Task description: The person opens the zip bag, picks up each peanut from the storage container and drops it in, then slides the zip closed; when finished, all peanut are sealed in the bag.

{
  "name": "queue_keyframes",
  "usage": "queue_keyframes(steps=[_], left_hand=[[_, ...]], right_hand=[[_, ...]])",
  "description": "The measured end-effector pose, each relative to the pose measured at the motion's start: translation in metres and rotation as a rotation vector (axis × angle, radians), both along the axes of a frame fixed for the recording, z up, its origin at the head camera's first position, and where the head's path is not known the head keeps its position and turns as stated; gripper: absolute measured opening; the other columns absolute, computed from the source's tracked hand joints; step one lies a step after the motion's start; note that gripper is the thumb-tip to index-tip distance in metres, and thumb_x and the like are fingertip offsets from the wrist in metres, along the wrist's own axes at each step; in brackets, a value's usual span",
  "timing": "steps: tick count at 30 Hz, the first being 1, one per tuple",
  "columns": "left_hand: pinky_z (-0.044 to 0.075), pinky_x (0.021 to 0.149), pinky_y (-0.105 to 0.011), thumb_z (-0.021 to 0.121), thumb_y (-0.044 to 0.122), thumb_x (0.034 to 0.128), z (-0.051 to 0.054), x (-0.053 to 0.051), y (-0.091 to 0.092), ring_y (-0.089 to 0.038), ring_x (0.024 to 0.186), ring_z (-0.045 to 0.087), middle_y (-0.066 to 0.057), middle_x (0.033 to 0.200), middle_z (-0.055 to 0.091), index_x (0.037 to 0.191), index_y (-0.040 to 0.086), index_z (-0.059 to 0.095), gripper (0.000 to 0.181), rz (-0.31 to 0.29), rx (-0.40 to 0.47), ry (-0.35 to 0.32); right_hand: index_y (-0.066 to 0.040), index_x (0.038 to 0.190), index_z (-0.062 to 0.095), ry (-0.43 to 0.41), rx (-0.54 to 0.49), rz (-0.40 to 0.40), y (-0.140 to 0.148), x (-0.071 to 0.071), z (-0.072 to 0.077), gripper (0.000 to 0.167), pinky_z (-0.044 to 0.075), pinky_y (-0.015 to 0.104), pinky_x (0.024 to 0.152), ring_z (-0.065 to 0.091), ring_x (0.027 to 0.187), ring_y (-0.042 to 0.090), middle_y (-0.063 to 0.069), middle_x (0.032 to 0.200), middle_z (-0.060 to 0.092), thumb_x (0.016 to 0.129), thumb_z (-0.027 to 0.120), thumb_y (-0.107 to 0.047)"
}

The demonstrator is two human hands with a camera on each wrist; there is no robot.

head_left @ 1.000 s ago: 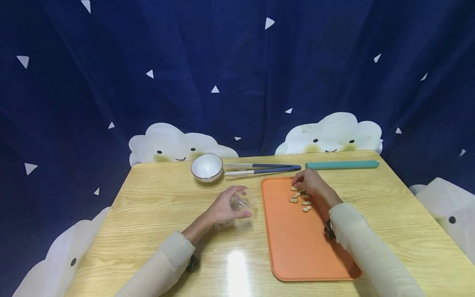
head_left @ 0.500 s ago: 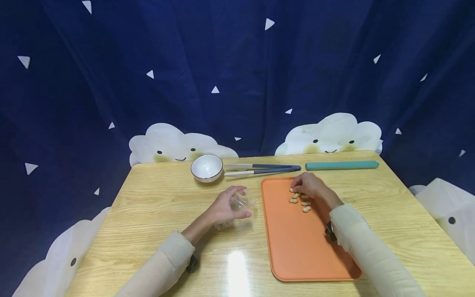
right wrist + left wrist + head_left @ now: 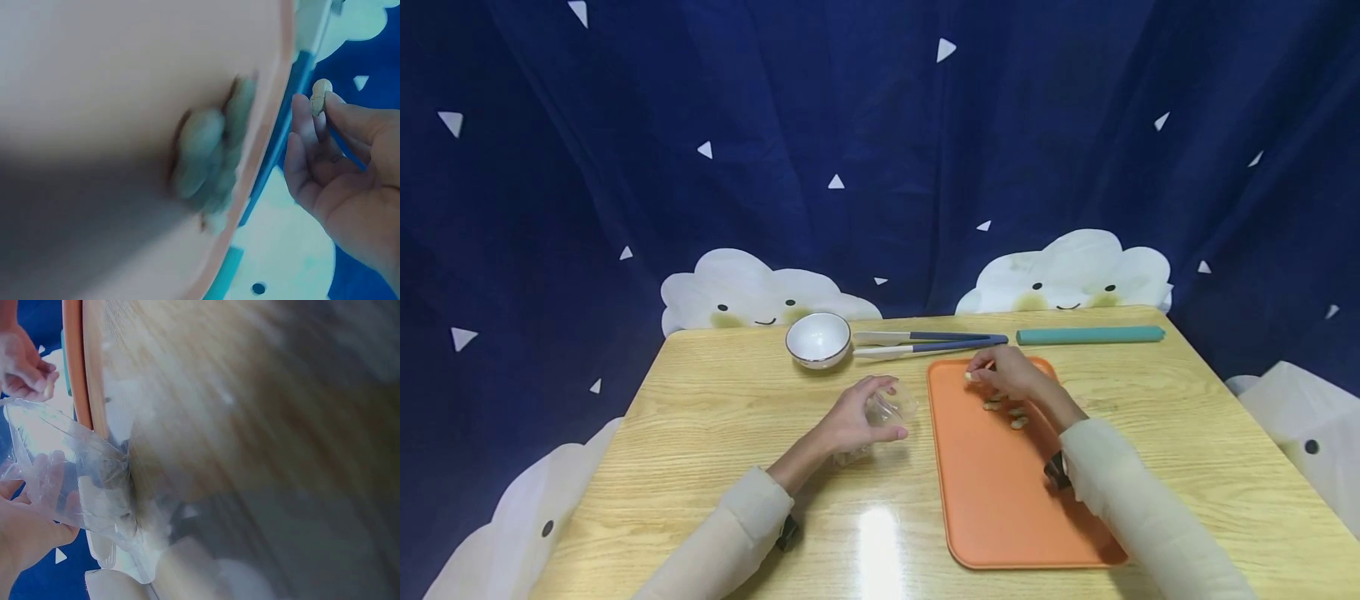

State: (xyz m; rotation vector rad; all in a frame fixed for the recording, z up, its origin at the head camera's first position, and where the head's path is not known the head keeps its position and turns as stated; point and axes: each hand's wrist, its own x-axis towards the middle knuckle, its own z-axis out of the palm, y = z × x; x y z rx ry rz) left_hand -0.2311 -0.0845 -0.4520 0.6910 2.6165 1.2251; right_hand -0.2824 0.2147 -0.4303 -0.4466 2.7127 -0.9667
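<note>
My right hand (image 3: 1011, 372) pinches one peanut (image 3: 321, 97) between thumb and fingertips, above the upper left part of the orange tray (image 3: 1000, 500). Several more peanuts (image 3: 1018, 422) lie on the tray beneath that hand, some of them hidden by it. Left of the tray, my left hand (image 3: 850, 421) holds a clear plastic bag (image 3: 94, 475), its fingers and thumb spread apart and curved around the mouth. The bag's lower part is partly hidden behind the hand in the head view.
A white bowl (image 3: 818, 336) stands at the back of the wooden table (image 3: 715, 433). Blue-and-white tongs (image 3: 958, 344) lie to its right, and a teal rod-shaped item (image 3: 1090, 334) lies behind the tray. A dark blue curtain (image 3: 880, 125) hangs behind the table.
My right hand has lifted a peanut from the pile and moved left with it, toward the bag. The left hand and the bag have stayed in place.
</note>
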Motion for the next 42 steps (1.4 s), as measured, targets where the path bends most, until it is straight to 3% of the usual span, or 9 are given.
queue_keyframes(steps=[3,9,17,24,30,34,42], left_hand=[[0.038,0.106,-0.053,0.08,0.044,0.0705,0.0,0.0,0.0,-0.034,0.13,0.044,-0.004,0.142,0.047,0.142,0.016,0.042,0.086,-0.001,-0.004,0.001],[0.039,0.106,-0.051,0.08,0.044,0.0705,-0.001,-0.001,0.001,-0.032,0.13,0.045,-0.004,0.141,0.048,0.142,0.015,0.042,0.086,0.0,-0.007,0.009],[0.039,0.107,-0.05,0.08,0.043,0.0709,-0.001,-0.001,0.001,-0.03,0.129,0.046,-0.005,0.138,0.051,0.141,0.014,0.043,0.085,-0.006,0.007,0.011],[0.04,0.106,-0.049,0.08,0.042,0.0717,0.0,0.0,0.0,-0.031,0.127,0.048,-0.005,0.134,0.054,0.14,0.016,0.043,0.082,-0.015,0.017,0.009],[0.04,0.106,-0.047,0.079,0.044,0.0709,-0.002,0.0,0.001,-0.028,0.128,0.047,-0.002,0.139,0.051,0.141,0.016,0.043,0.084,-0.006,0.009,0.029],[0.04,0.106,-0.049,0.08,0.042,0.0714,-0.002,-0.001,0.001,-0.029,0.129,0.046,-0.003,0.14,0.05,0.141,0.014,0.043,0.084,-0.01,0.015,0.026],[0.04,0.106,-0.049,0.08,0.043,0.0705,-0.002,-0.001,0.003,-0.03,0.129,0.046,-0.003,0.139,0.05,0.141,0.015,0.043,0.084,-0.011,0.002,0.033]], right_hand=[[-0.003,0.1,0.068,0.038,-0.045,0.03,-0.011,0.006,0.005,0.014,0.051,0.025,0.061,0.068,0.08,0.026,0.012,0.094,0.069,0.093,0.059,-0.01],[-0.006,0.095,0.07,0.156,-0.159,0.046,-0.035,0.017,0.011,0.01,0.051,0.025,0.067,0.061,0.075,0.014,0.008,0.091,0.069,0.09,0.064,-0.013],[-0.002,0.091,0.068,0.136,-0.367,0.085,-0.069,0.032,0.017,0.01,0.048,0.018,0.062,0.056,0.071,0.01,0.011,0.086,0.067,0.088,0.066,-0.012],[-0.005,0.084,0.068,0.126,-0.385,0.076,-0.089,0.039,0.011,0.008,0.047,0.018,0.059,0.055,0.065,0.007,0.008,0.079,0.067,0.085,0.069,-0.012],[-0.007,0.082,0.069,0.13,-0.395,0.125,-0.091,0.044,0.012,0.008,0.049,0.018,0.062,0.057,0.068,0.005,0.006,0.08,0.068,0.085,0.07,-0.014],[-0.008,0.083,0.069,0.113,-0.395,0.123,-0.083,0.045,0.015,0.007,0.05,0.019,0.065,0.06,0.072,0.009,0.006,0.082,0.068,0.086,0.069,-0.014],[-0.004,0.089,0.068,0.082,-0.363,0.032,-0.048,0.041,0.016,0.01,0.051,0.019,0.069,0.065,0.079,0.017,0.01,0.087,0.069,0.086,0.069,-0.014]])
